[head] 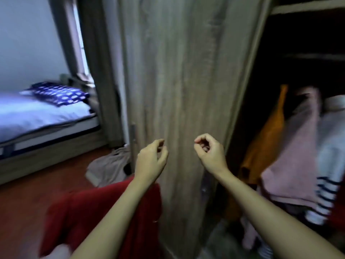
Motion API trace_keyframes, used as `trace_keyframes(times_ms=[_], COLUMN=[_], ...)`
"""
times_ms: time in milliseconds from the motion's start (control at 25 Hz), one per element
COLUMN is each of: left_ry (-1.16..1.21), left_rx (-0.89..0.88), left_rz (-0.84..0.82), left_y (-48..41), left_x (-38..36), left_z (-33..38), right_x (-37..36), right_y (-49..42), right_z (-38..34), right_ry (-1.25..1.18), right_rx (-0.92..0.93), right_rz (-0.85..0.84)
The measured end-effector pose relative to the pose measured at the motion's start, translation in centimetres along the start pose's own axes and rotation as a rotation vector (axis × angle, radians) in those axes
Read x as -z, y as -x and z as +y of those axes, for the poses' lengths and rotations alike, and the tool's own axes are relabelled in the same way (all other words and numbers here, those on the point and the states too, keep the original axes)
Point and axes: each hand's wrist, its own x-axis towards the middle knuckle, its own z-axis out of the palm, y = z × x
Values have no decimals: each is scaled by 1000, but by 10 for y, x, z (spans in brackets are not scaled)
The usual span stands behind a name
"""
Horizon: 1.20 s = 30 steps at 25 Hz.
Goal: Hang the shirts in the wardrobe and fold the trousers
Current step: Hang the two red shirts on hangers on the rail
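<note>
The wardrobe (308, 5) fills the right of the frame, its inside dark. Its open door (186, 71), pale wood grain, runs from the top edge down through the centre and stands edge-on toward the camera. Inside at right, an orange garment (267, 146) hangs with its long axis upright, leaning slightly to the right at the top. Just right of it is a pink garment (295, 165), touching a white garment with dark stripes (324, 195) at the right edge; both are blurred. Dark open space lies above these clothes, under a shelf.

At lower left a red garment (84, 212) spreads out under the left forearm, its right edge against the door. Beyond it a beige garment (110, 165) lies crumpled on the brown floor (28, 193) by the door's left edge.

The left hand (152, 159) and right hand (210, 152) are raised side by side in front of the door, apart from each other, fingers loosely curled and holding nothing.

At upper left is a bed (37, 116) with a blue patterned pillow (59, 93), with bare floor between it and the red garment.
</note>
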Motion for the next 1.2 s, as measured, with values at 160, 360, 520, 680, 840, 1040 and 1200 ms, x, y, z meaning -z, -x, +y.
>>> trace_keyframes(times_ms=[160, 360, 520, 680, 840, 1040, 1200], left_ry=[-300, -517, -811, -891, -921, -654, 24], left_rx=[113, 252, 141, 51, -2, 150, 291], left_rz=[-147, -285, -485, -283, -128, -70, -224], left_y=[36, 74, 94, 107, 112, 92, 17], left_x=[72, 115, 101, 83, 75, 82, 87], left_z=[-121, -237, -279, -300, -310, -277, -248], right_x=[-103, -198, -245, -280, -299, -296, -282], right_y=[33, 62, 60, 47, 43, 46, 36], right_z=[6, 29, 55, 79, 77, 62, 29], right_ry=[29, 183, 361, 656, 676, 19, -290], right_rx=[-49, -81, -139, -460, -310, -311, -232], right_rz=[-169, -344, -425, -530, -517, 3, -7])
